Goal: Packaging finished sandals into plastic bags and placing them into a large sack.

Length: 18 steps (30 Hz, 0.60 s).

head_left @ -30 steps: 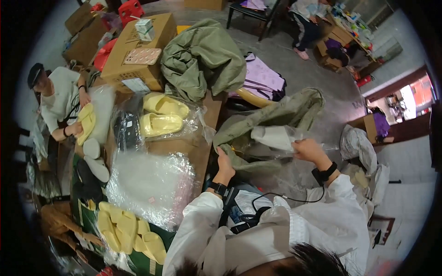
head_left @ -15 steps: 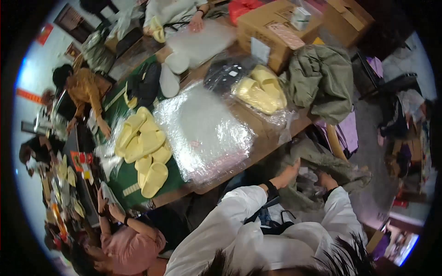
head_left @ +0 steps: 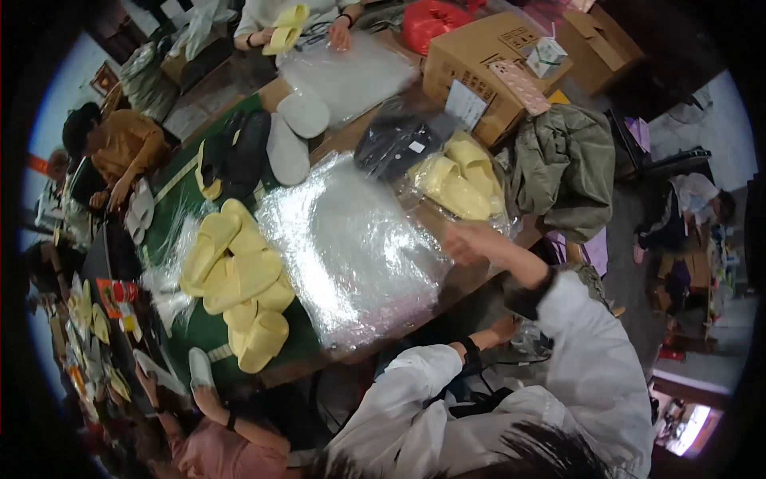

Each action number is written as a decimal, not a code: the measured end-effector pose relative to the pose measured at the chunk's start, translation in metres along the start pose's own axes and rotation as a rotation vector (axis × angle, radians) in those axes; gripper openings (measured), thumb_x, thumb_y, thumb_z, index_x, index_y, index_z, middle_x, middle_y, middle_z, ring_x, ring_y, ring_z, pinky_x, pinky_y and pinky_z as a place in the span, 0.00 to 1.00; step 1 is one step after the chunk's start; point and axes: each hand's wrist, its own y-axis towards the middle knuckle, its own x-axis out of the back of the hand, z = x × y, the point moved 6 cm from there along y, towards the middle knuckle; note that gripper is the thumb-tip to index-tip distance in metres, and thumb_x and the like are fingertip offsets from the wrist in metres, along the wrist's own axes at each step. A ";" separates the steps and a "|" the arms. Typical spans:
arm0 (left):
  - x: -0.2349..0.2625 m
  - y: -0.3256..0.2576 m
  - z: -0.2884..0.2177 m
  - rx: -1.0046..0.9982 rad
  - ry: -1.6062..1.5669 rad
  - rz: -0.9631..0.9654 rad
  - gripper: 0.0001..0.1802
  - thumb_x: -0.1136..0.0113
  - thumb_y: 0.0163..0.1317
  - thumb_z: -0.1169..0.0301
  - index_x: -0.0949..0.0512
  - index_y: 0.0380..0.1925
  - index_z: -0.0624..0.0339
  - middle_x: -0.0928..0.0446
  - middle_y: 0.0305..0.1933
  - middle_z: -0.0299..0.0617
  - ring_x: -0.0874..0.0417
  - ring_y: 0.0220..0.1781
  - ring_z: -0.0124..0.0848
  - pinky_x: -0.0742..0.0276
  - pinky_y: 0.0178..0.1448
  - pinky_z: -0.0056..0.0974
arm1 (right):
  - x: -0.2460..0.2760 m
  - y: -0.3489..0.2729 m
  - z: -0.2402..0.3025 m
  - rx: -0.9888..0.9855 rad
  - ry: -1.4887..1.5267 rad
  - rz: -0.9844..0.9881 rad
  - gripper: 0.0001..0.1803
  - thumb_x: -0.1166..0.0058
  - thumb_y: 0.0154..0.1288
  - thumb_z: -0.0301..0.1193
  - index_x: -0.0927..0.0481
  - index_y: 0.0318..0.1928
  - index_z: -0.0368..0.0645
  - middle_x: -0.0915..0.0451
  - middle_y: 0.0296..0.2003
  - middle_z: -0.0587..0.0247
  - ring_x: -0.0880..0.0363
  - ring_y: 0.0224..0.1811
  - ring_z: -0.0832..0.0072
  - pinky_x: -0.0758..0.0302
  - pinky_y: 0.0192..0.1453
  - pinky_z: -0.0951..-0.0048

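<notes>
On the crowded table (head_left: 471,281), the right hand (head_left: 465,242), fingers blurry so I cannot tell its grip, should reach slowly for the bagged yellow slippers (head_left: 461,182), while the left hand (head_left: 504,329) hangs low, grip unclear.

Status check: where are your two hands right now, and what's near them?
Right hand open, over clear plastic sheet. Left hand low below the table edge, fingers unclear. Bagged yellow slippers just beyond.

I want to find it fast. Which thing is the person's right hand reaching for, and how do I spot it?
Find the long table and the big crinkly sheet of clear plastic in its middle. Just past that sheet's far right corner, by the right hand, lies a clear bag of pale yellow slippers. Unlike the loose yellow slippers on the left, these are wrapped.
</notes>
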 end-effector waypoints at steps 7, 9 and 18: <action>0.019 0.021 -0.046 -0.560 0.361 -0.387 0.21 0.61 0.65 0.62 0.31 0.46 0.69 0.26 0.42 0.60 0.23 0.42 0.52 0.28 0.46 0.47 | 0.018 0.176 0.009 0.092 0.710 -0.283 0.20 0.49 0.59 0.48 0.27 0.35 0.41 0.28 0.22 0.63 0.30 0.23 0.71 0.29 0.28 0.66; 0.013 0.002 -0.054 -0.586 0.431 -0.463 0.20 0.62 0.65 0.62 0.31 0.47 0.68 0.27 0.45 0.59 0.24 0.44 0.51 0.29 0.48 0.46 | 0.066 0.169 0.027 0.531 0.196 -0.851 0.13 0.48 0.56 0.38 0.25 0.28 0.40 0.25 0.19 0.57 0.27 0.25 0.67 0.30 0.32 0.65; 0.038 -0.025 -0.046 0.020 0.144 0.284 0.22 0.61 0.62 0.67 0.36 0.55 0.67 0.29 0.53 0.55 0.27 0.52 0.48 0.29 0.53 0.44 | 0.130 0.029 -0.047 0.305 -0.509 -1.423 0.13 0.47 0.47 0.34 0.23 0.25 0.35 0.24 0.21 0.50 0.27 0.25 0.54 0.29 0.33 0.65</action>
